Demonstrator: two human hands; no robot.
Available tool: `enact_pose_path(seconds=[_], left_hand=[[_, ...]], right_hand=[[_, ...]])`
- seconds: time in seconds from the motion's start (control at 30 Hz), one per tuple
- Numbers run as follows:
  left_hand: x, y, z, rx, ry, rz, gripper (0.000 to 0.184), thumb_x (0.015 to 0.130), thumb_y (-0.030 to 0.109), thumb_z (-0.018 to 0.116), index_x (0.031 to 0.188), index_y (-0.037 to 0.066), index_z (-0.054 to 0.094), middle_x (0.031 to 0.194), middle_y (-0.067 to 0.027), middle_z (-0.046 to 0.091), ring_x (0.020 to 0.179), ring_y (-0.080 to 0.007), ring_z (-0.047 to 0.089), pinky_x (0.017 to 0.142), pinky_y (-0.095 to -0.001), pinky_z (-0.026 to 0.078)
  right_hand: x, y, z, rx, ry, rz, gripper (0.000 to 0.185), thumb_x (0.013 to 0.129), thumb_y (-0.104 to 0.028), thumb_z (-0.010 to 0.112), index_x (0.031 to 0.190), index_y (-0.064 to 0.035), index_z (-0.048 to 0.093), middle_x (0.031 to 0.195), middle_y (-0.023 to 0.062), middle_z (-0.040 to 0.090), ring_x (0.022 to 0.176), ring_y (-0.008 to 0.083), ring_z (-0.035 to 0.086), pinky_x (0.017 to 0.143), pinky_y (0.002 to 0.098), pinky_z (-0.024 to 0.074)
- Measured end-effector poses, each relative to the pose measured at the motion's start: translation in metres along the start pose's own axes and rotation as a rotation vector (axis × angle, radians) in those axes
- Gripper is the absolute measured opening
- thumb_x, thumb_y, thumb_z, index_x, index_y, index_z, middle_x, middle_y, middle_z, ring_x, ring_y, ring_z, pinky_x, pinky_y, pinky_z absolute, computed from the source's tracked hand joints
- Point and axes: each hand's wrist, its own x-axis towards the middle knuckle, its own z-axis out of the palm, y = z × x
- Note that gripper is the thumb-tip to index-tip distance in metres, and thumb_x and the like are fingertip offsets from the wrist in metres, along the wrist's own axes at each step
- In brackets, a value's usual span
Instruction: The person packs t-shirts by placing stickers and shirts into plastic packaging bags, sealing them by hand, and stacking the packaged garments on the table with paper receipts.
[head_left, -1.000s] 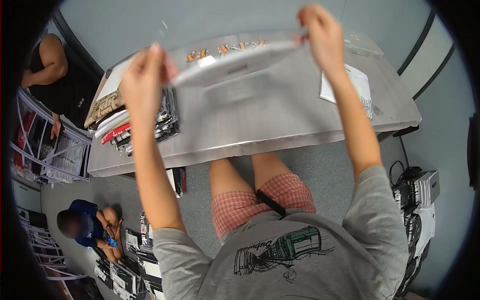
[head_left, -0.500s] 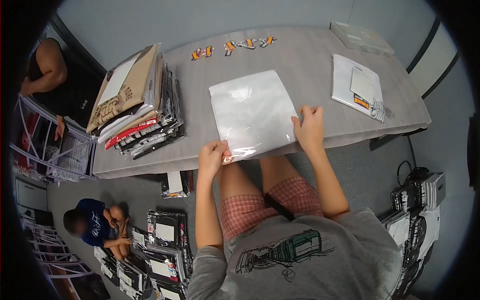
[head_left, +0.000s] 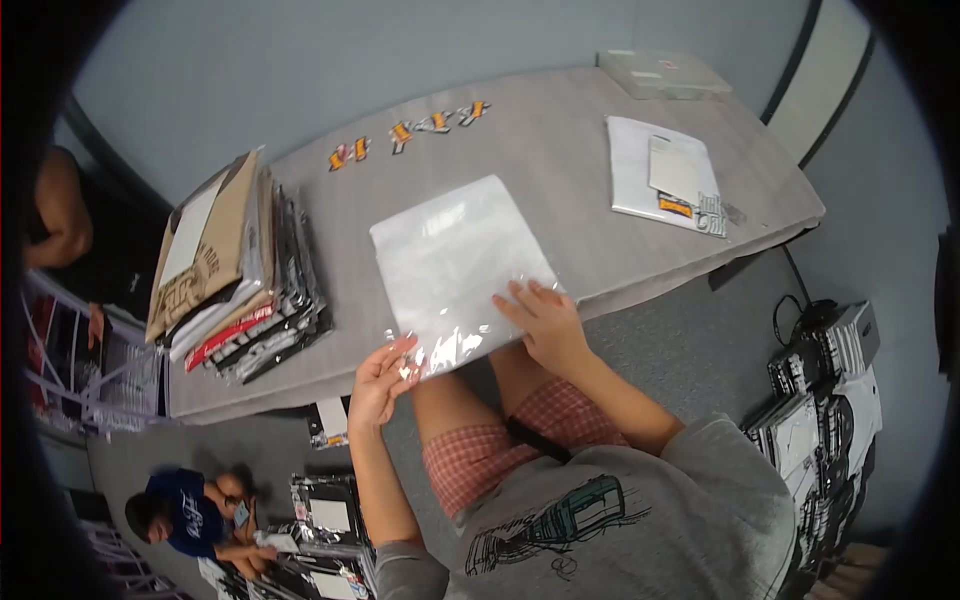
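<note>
Partly over the near edge of the bench (head_left: 560, 170) lies a white packet (head_left: 450, 265) in clear plastic. The person's left hand (head_left: 383, 378) has its grip closed on the near corner; the right hand (head_left: 545, 322) rests flattened on top, fingers spread. I see bagged garments (head_left: 205, 265) stacked leftward, orange-and-black stickers (head_left: 403, 136) beyond.
</note>
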Motion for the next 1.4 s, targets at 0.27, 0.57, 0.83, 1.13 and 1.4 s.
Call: enact_pose_path(seconds=[0.27,0.57,0.83,1.13,1.4], left_hand=[[-0.032,0.028,0.039,0.762,-0.070,0.186,0.030,0.053,0.001,0.078,0.074,0.003,0.056,0.058,0.0052,0.049,0.050,-0.0008,0.041,0.045,-0.0148,0.031],[-0.082,0.003,0.131,0.546,-0.832,0.520,0.077,0.063,0.061,0.060,0.107,-0.001,0.053,0.115,-0.0228,0.045,0.118,-0.0389,0.036,0.096,-0.0509,0.027],[-0.078,-0.024,0.165,-0.049,-1.520,0.407,0.104,0.060,0.068,0.058,0.124,-0.011,0.035,0.134,-0.0321,0.020,0.126,-0.0440,0.016,0.100,-0.0530,0.010],[-0.089,-0.009,0.164,0.092,-1.506,0.289,0.105,0.057,0.066,0.063,0.124,-0.010,0.036,0.133,-0.0306,0.023,0.125,-0.0446,0.018,0.100,-0.0529,0.006],[-0.085,-0.017,0.158,0.219,-1.589,0.345,0.102,0.056,0.064,0.065,0.125,-0.005,0.038,0.134,-0.0291,0.024,0.126,-0.0427,0.019,0.099,-0.0532,0.007]], right_hand=[[0.008,-0.017,-0.107,0.116,-0.265,-0.293,0.037,0.072,-0.013,0.051,0.108,-0.0091,0.052,0.092,0.0046,0.058,0.069,0.0184,0.057,0.062,0.0299,0.0432],[0.008,-0.025,-0.210,0.563,-0.404,-0.671,0.028,0.077,-0.009,0.053,0.103,0.0022,0.054,0.097,0.0131,0.055,0.065,0.0184,0.057,0.058,0.0267,0.0488],[-0.001,0.019,-0.164,1.624,-0.011,-0.688,0.063,0.072,-0.054,0.059,0.092,0.0054,0.059,0.100,0.0239,0.052,0.084,0.0297,0.058,0.067,0.0383,0.0494],[-0.088,-0.039,-0.054,2.075,-1.236,-0.339,0.097,0.075,-0.068,0.040,0.129,0.0099,0.021,0.132,0.0236,0.028,0.123,0.0348,0.026,0.102,0.0424,0.0200],[-0.107,-0.043,-0.063,2.069,-0.999,-0.077,0.083,0.080,-0.057,0.041,0.129,0.0065,0.022,0.131,0.0228,0.031,0.122,0.0334,0.029,0.101,0.0414,0.0224]])
